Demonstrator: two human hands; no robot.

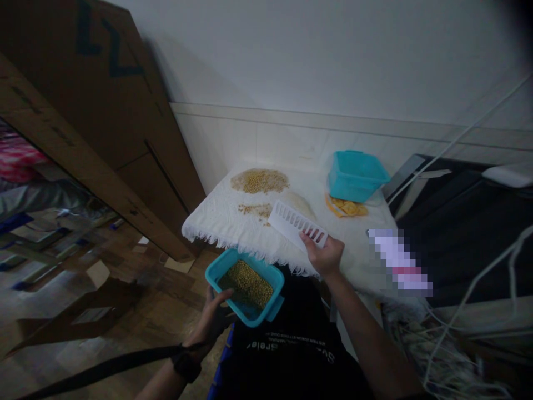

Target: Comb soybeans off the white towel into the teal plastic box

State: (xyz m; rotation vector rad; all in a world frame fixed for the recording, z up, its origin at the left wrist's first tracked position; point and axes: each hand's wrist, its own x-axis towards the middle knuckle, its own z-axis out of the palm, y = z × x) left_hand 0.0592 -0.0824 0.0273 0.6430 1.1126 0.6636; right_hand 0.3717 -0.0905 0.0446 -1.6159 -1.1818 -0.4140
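My left hand [217,309] grips the near left side of a teal plastic basin [211,273], thumb over its rim. Yellowish beans [250,280] lie inside, with a darker greenish patch beside them. The basin is held just off the table's front edge, above my lap. My right hand [327,253] is closed on the end of a white slotted plastic strip [287,222], held low over the tabletop. Behind the strip sits a pale whitish heap [300,204], partly hidden. A large pile of beans [260,181] and a smaller scatter [253,210] lie on the cloth.
A white fringed cloth [208,214] covers the table against the wall. A second teal basin [358,175] stands at the back right by something yellow-orange [347,206]. Tall cardboard [125,128] leans at left. White cables [470,283] hang at right.
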